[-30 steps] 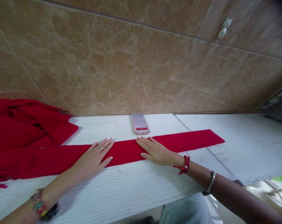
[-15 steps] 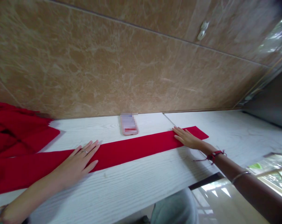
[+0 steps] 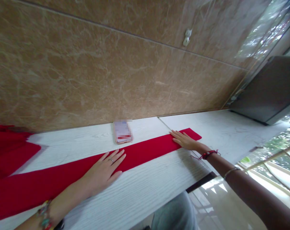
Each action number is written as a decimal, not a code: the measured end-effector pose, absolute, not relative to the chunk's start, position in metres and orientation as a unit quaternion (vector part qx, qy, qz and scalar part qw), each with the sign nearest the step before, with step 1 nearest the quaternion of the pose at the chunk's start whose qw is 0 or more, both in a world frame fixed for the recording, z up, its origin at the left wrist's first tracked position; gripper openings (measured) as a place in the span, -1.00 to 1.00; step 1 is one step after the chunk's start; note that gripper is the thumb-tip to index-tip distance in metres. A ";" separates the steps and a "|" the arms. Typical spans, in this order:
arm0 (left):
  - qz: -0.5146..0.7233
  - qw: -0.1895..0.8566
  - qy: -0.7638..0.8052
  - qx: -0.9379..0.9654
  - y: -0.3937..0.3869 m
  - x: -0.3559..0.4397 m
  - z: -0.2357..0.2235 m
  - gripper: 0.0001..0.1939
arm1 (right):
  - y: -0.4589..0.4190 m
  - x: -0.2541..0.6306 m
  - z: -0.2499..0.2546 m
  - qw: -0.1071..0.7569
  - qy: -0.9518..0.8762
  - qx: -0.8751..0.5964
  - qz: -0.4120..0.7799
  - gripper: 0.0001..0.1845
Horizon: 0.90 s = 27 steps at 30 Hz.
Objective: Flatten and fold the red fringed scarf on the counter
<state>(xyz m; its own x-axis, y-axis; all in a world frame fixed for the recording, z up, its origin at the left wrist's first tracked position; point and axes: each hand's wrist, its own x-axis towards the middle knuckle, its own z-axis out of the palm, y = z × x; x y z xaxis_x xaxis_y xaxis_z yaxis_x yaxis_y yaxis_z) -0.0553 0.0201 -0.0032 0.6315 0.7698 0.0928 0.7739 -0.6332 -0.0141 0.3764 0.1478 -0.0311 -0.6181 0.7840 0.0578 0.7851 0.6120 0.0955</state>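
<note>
A long red cloth strip (image 3: pixel 145 152), folded flat like a scarf, runs across the white tabletop from the lower left to the right. Flat on its middle rests my left hand (image 3: pixel 106 171), fingers spread, with a ring on one finger. My right hand (image 3: pixel 185 140) lies palm down near the strip's right end, fingers stretched out. Neither hand grips the cloth. Behind the strip, a phone in a pink case (image 3: pixel 122 131) lies face up, its screen partly blurred.
More red cloth (image 3: pixel 10 150) is heaped at the left edge. A brown marbled wall (image 3: pixel 111 70) borders the table (image 3: pixel 140 191) at the back. On the right stands a dark grey box-like object (image 3: pixel 267 88). My knee (image 3: pixel 175 212) shows below the front edge.
My right hand has slid rightward along the strip towards its right end. My left hand stays flat on the cloth, lately shifted a little right along it. The view has turned right.
</note>
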 end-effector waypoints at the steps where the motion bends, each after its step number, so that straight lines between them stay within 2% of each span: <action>1: -0.040 0.028 -0.429 -0.902 0.020 -0.056 -0.003 -0.47 | 0.155 0.397 -0.035 0.003 -0.891 -0.449 -0.067 -0.57; 6: -0.046 0.030 -0.429 -0.902 0.020 -0.055 -0.002 -0.48 | 0.186 0.453 -0.044 0.001 -0.874 -0.481 -0.072 -0.58; 20: -0.053 0.025 -0.416 -0.908 0.019 -0.061 -0.002 -0.49 | 0.193 0.470 -0.039 -0.005 -0.799 -0.598 -0.064 -0.48; 24: -0.045 0.024 -0.421 -0.906 0.018 -0.061 -0.002 -0.49 | 0.184 0.445 -0.026 0.026 -0.788 -0.608 -0.089 -0.47; 27: -0.029 0.019 -0.429 -0.902 0.016 -0.057 0.002 -0.49 | 0.164 0.382 -0.013 0.082 -0.832 -0.543 -0.081 -0.47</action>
<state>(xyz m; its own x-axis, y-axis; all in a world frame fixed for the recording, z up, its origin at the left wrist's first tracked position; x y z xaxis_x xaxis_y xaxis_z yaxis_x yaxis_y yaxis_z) -0.0570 0.0164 0.0017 0.6296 0.7738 0.0694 0.7760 -0.6307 -0.0091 0.3825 0.1644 -0.0132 -0.3971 0.8899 0.2246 0.9165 0.3973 0.0463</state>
